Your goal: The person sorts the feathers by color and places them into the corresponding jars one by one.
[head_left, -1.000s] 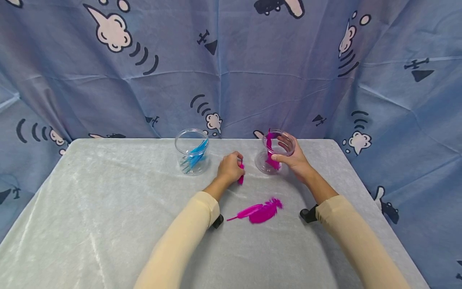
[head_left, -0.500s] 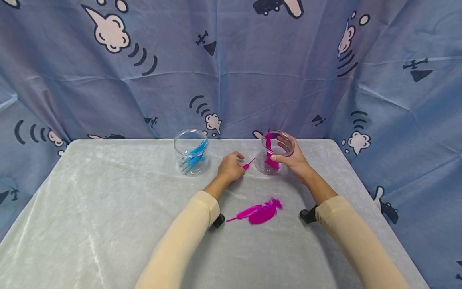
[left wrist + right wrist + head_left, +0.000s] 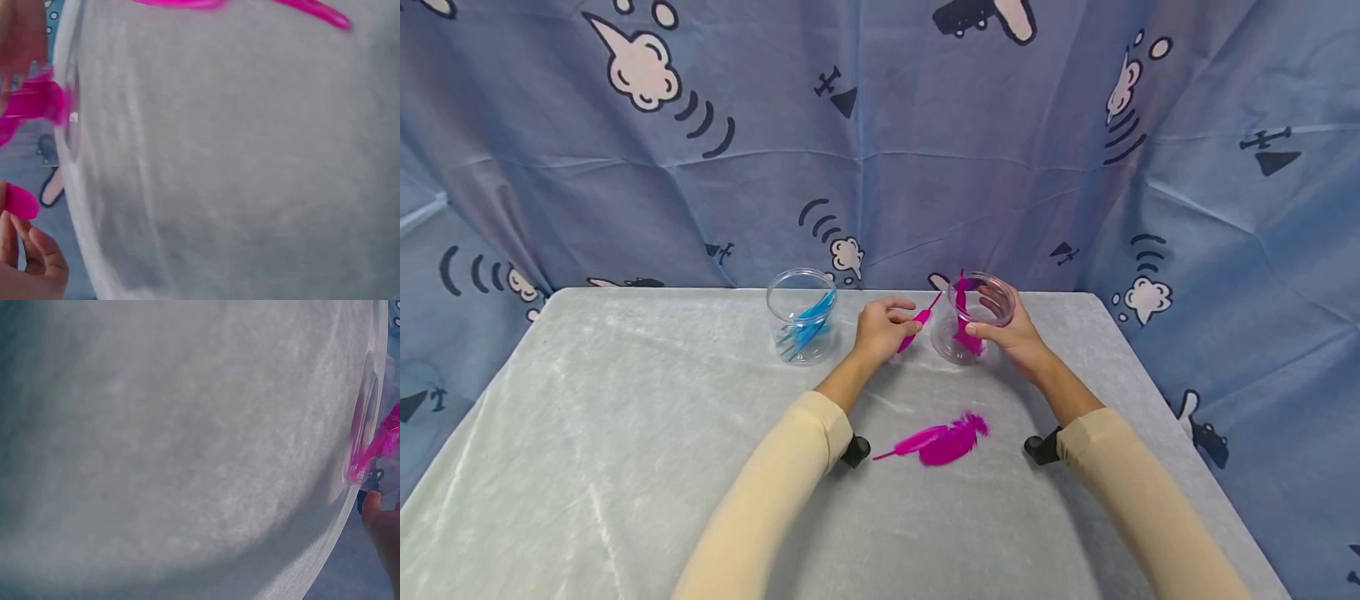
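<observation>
My left hand (image 3: 882, 327) pinches a magenta feather (image 3: 916, 328) between thumb and fingers, its bare quill pointing up and to the right. In the left wrist view the rounded end of that feather (image 3: 22, 201) juts past the fingertips. On the right, my right hand (image 3: 1013, 332) grips a clear plastic cup (image 3: 952, 343), thumb at the near side and fingers behind it. Magenta feathers (image 3: 964, 318) stand inside this cup, leaning on its wall. The left hand's feather is just left of the cup's rim, quill tip level with it.
A second clear cup (image 3: 801, 272) with several blue feathers (image 3: 807, 323) stands left of my left hand. Two more magenta feathers (image 3: 947, 445) lie on the grey cloth-covered table (image 3: 647, 433), nearer me. A blue patterned curtain (image 3: 925, 200) hangs behind the table's far edge.
My left hand has lifted the magenta feather and brought it up towards the right cup, turning its quill upward. The right hand has kept its grip on the cup in place.
</observation>
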`<control>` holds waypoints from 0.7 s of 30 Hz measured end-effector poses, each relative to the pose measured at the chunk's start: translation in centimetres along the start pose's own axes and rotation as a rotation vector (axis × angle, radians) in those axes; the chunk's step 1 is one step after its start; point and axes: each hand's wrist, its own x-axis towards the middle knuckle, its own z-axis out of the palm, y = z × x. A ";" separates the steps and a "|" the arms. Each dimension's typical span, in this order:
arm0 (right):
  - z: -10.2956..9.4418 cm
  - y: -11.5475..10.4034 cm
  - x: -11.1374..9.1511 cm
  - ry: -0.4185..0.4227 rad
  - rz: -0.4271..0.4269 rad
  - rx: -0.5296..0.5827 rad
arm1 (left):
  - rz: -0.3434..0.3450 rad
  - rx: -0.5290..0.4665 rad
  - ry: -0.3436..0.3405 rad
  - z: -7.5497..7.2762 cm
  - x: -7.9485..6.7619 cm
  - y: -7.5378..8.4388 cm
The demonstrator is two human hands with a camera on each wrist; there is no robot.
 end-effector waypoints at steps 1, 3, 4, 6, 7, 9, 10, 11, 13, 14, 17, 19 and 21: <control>0.0 0.0 0.0 0.000 0.005 -0.002 | 0.016 -0.013 0.010 0.1 0.0 0.2; 0.0 0.0 -0.1 0.001 0.007 0.001 | 0.055 -0.044 0.024 0.2 0.1 0.7; 0.0 0.0 -0.1 0.002 0.007 0.001 | 0.073 -0.058 0.027 0.3 0.1 0.9; 0.0 -0.1 -0.1 0.003 0.003 0.006 | 0.108 -0.082 0.034 0.4 0.1 1.4; 0.0 -0.1 -0.1 0.003 -0.001 0.009 | 0.123 -0.093 0.036 0.5 0.1 1.7; 0.1 -0.2 -0.2 0.000 -0.005 0.016 | 0.143 -0.112 0.037 0.6 0.1 2.2; 0.1 -0.3 -0.2 0.000 -0.004 0.017 | 0.147 -0.121 0.038 0.7 0.1 2.5; 0.1 -0.3 -0.2 -0.002 -0.006 0.020 | 0.151 -0.132 0.038 0.8 0.1 2.7; 0.2 -0.3 -0.2 -0.008 -0.004 0.020 | 0.158 -0.157 0.031 0.9 0.2 3.3; 0.2 -0.3 -0.2 -0.010 -0.003 0.019 | 0.159 -0.173 0.026 1.0 0.2 3.6; 0.2 -0.4 -0.2 -0.015 -0.010 0.023 | 0.165 -0.223 0.002 1.1 0.2 4.5; 0.2 -0.4 -0.2 -0.017 -0.021 0.029 | 0.168 -0.258 -0.011 1.3 0.2 5.1; 0.2 -0.3 -0.2 -0.017 -0.029 0.033 | 0.164 -0.297 -0.018 1.4 0.2 5.7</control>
